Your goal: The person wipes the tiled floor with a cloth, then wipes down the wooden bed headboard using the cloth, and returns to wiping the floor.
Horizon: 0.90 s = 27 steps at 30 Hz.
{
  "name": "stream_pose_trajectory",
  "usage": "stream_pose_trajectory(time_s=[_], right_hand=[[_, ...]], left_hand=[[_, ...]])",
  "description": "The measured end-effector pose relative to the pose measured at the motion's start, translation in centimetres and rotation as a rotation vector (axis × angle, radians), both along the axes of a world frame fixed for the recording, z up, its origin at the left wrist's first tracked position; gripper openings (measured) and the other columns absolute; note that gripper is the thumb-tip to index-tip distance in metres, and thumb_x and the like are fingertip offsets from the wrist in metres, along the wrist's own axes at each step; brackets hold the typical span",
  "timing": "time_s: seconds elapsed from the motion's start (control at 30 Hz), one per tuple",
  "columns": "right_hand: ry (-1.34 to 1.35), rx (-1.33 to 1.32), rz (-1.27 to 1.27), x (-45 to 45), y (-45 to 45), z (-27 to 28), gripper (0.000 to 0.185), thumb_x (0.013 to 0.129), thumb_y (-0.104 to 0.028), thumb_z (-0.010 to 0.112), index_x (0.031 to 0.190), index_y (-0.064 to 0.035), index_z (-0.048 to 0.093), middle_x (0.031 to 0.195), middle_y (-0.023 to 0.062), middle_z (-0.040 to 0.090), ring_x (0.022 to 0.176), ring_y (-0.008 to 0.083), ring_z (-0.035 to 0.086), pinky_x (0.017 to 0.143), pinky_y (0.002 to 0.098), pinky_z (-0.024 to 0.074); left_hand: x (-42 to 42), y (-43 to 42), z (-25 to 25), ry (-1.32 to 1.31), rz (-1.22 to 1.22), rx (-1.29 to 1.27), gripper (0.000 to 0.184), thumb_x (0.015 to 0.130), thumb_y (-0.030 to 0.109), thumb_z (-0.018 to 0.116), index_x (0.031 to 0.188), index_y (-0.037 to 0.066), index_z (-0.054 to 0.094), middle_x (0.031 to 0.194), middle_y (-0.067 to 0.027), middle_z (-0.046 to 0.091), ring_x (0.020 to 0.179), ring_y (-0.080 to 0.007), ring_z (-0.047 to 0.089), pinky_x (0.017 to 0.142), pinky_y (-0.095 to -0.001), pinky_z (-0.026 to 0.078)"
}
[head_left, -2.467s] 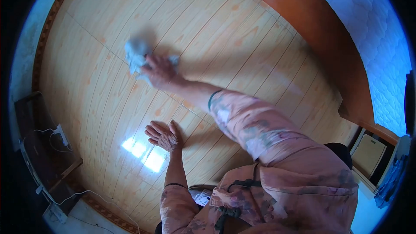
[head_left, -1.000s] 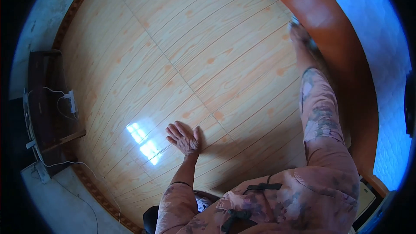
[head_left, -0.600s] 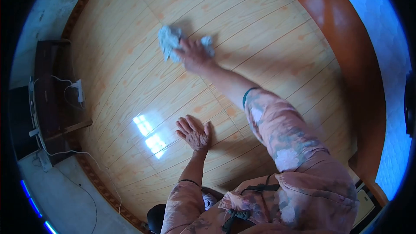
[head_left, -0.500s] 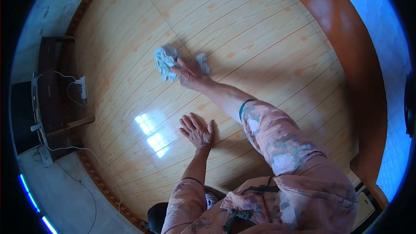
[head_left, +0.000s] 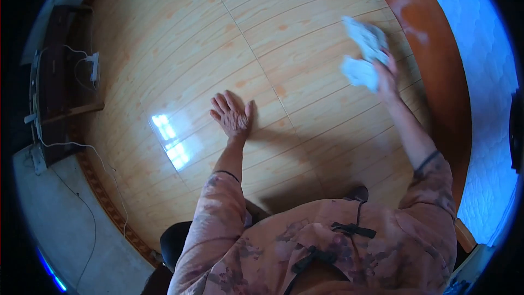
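A pale blue-white cloth (head_left: 367, 41), bunched and slightly blurred, is gripped by my right hand (head_left: 387, 74) on the right side, close to the reddish-brown wooden edge. Whether the cloth touches the floor there I cannot tell. My left hand (head_left: 233, 116) lies flat on the glossy wood-patterned tile floor (head_left: 305, 49) near the middle, fingers spread, holding nothing. Just left of it, a bright window reflection shines on the tiles.
A curved reddish-brown wooden base (head_left: 456, 93) runs along the right, with a pale bluish surface (head_left: 494, 131) beyond it. On the left stand a dark wooden cabinet (head_left: 54, 82), a white power strip (head_left: 95, 68) and a trailing white cable (head_left: 103, 164) along the wall.
My right hand has swept the cloth from the centre of the floor far to the right. The left hand appears higher in view, still flat and spread, as the camera view has shifted.
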State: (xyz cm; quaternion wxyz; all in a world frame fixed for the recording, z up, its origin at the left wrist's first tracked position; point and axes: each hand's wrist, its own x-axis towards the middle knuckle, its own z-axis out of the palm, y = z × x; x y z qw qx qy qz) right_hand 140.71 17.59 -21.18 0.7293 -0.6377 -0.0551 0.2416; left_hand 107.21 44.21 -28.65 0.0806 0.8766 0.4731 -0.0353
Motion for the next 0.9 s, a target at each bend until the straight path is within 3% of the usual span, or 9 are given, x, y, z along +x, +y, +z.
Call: stream_pose_trajectory(time_s=[0.13,0.2,0.3,0.5,0.6,0.67,0.7,0.8,0.9], right_hand=[[-0.611,-1.103,-0.071,-0.1,-22.6,-6.7,0.051,0.083,-0.01,0.061,0.131,-0.0041,0.046,0.132,0.015,0.049,0.123,0.029,0.043,0.104,0.0382,0.0326],[-0.37,-1.594,-0.047,-3.5,-30.0,-6.7,0.048,0.088,-0.018,0.058,0.132,-0.0035,0.046,0.136,0.016,0.045,0.129,0.0278,0.039,0.107,0.0384,0.0298],[-0.016,-1.913,-0.241,-5.9,-33.5,-5.8,0.046,0.088,-0.021,0.057,0.13,-0.0041,0.049,0.13,0.0147,0.05,0.121,0.0283,0.045,0.101,0.0399,0.0352],[0.055,-2.06,-0.425,-1.3,-25.6,-3.4,0.044,0.089,-0.029,0.055,0.125,-0.0055,0.055,0.118,0.0123,0.061,0.105,0.0292,0.059,0.088,0.043,0.046],[-0.28,-2.08,-0.202,2.7,-23.4,-9.0,0.051,0.085,-0.037,0.056,0.124,-0.0052,0.055,0.117,0.0143,0.061,0.102,0.0288,0.06,0.086,0.0422,0.0468],[-0.808,-1.815,-0.288,2.2,-17.9,-12.4,0.051,0.082,-0.026,0.057,0.13,-0.0098,0.05,0.118,0.0167,0.056,0.11,0.0299,0.05,0.094,0.0419,0.0396],[-1.064,-1.494,-0.286,2.0,-14.5,-13.7,0.049,0.08,-0.018,0.059,0.128,-0.0111,0.051,0.113,0.017,0.057,0.107,0.0311,0.051,0.095,0.0459,0.0383],[-1.061,-1.179,0.074,-3.7,0.3,-9.4,0.06,0.074,-0.012,0.063,0.131,-0.0102,0.045,0.121,0.0176,0.047,0.121,0.035,0.039,0.1,0.0499,0.03],[-0.965,-1.038,0.272,-10.2,11.7,-6.5,0.057,0.073,-0.005,0.06,0.128,-0.0156,0.049,0.119,0.0165,0.045,0.111,0.0354,0.042,0.091,0.0484,0.0339]], left_hand=[[-0.1,0.0,-0.3,0.006,0.002,0.008,0.093,0.082,0.069,0.039,0.147,0.006,0.017,0.152,-0.0221,0.013,0.142,-0.0384,0.003,0.111,-0.0557,0.001],[-0.2,-0.1,-0.2,0.013,0.006,0.014,0.093,0.082,0.069,0.038,0.147,0.006,0.018,0.152,-0.0218,0.013,0.142,-0.0383,0.003,0.111,-0.0556,0.002],[-0.1,0.0,-0.7,0.046,-0.006,0.05,0.092,0.083,0.069,0.038,0.147,0.006,0.018,0.152,-0.0214,0.012,0.142,-0.0383,0.003,0.111,-0.0559,0.002],[0.2,0.0,-0.4,0.069,0.0,0.027,0.092,0.083,0.068,0.038,0.147,0.005,0.016,0.152,-0.0225,0.011,0.142,-0.0388,0.002,0.111,-0.0573,0.004],[0.2,0.0,-0.6,0.075,0.004,0.049,0.09,0.084,0.066,0.041,0.147,0.006,0.016,0.152,-0.0214,0.013,0.142,-0.038,0.004,0.111,-0.0567,0.005],[0.2,-0.1,-0.4,0.062,-0.005,0.036,0.09,0.084,0.065,0.041,0.147,0.006,0.015,0.152,-0.0216,0.012,0.142,-0.0384,0.003,0.11,-0.057,0.005],[0.0,0.1,-0.7,0.063,-0.016,0.02,0.092,0.084,0.065,0.043,0.147,0.005,0.013,0.152,-0.0233,0.01,0.141,-0.0407,0.002,0.109,-0.0603,0.004],[0.0,0.1,-0.9,0.063,-0.017,0.02,0.092,0.084,0.065,0.043,0.147,0.005,0.013,0.152,-0.024,0.01,0.141,-0.0414,0.002,0.109,-0.0607,0.005],[-0.2,0.0,-0.9,0.051,-0.023,0.025,0.092,0.084,0.065,0.042,0.148,0.006,0.012,0.152,-0.0242,0.008,0.141,-0.0418,0.002,0.109,-0.0606,0.005]])
